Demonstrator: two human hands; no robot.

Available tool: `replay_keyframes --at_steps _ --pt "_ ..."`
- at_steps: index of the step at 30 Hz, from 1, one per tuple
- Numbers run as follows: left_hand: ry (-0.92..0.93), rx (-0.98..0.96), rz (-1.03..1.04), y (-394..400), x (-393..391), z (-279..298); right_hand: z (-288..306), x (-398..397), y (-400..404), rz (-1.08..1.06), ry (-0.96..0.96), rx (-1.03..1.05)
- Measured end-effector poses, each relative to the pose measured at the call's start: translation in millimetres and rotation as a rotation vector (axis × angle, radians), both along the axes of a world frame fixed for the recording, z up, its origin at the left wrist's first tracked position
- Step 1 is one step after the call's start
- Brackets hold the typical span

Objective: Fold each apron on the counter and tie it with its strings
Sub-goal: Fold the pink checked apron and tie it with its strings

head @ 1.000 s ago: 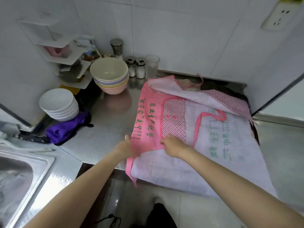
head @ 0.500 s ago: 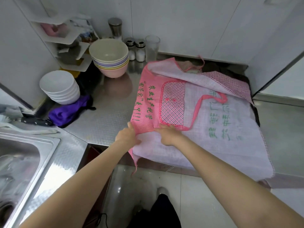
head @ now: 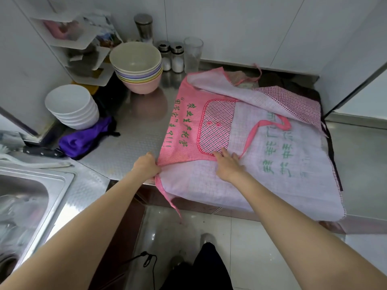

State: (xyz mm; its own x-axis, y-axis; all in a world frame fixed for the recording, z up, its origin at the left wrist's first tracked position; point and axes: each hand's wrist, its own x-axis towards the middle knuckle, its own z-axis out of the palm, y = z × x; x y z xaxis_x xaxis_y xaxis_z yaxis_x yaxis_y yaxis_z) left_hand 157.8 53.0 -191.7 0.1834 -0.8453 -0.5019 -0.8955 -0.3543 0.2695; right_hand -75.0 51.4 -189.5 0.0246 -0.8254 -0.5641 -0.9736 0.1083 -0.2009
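Observation:
A pink and white checked apron [head: 276,176] with green lettering lies spread on the steel counter [head: 134,130], its near edge hanging over the front. A pink panel with a checked pocket [head: 215,126] is folded over on its left part. My left hand [head: 146,166] pinches the near left corner of that pink panel at the counter's edge. My right hand [head: 228,164] lies flat, fingers straight, pressing the fold just below the pocket. A pink strap [head: 261,126] loops across the cloth, and a pink string [head: 169,201] dangles off the edge.
Stacked coloured bowls [head: 137,65] and white bowls [head: 71,105] stand at the back left, with a purple cloth [head: 83,141], a knife [head: 41,152], shakers [head: 171,56] and a glass [head: 192,53]. A sink [head: 23,197] lies at the left. Dark fabric [head: 278,80] shows behind the apron.
My left hand slid left along the folded edge to its corner. My right hand opened flat on the fold. The camera tilted down a little.

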Motion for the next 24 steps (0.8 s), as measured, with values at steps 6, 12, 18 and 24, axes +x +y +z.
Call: replay_keyframes --at_steps 6,12,18,24 --pt "0.242 0.045 0.124 12.8 -0.7 1.9 4.4 -5.3 -4.9 0.040 -0.006 0.029" --pt "0.792 -0.134 0.335 15.2 -22.0 36.2 31.8 18.8 29.5 0.056 -0.164 -0.350" --pt "0.981 0.050 0.211 2.5 -34.5 87.4 63.5 60.5 56.6 0.091 -0.336 -0.452" --pt "0.893 -0.049 0.070 -5.6 -37.6 95.7 72.6 61.0 55.2 -0.150 -0.337 -0.682"
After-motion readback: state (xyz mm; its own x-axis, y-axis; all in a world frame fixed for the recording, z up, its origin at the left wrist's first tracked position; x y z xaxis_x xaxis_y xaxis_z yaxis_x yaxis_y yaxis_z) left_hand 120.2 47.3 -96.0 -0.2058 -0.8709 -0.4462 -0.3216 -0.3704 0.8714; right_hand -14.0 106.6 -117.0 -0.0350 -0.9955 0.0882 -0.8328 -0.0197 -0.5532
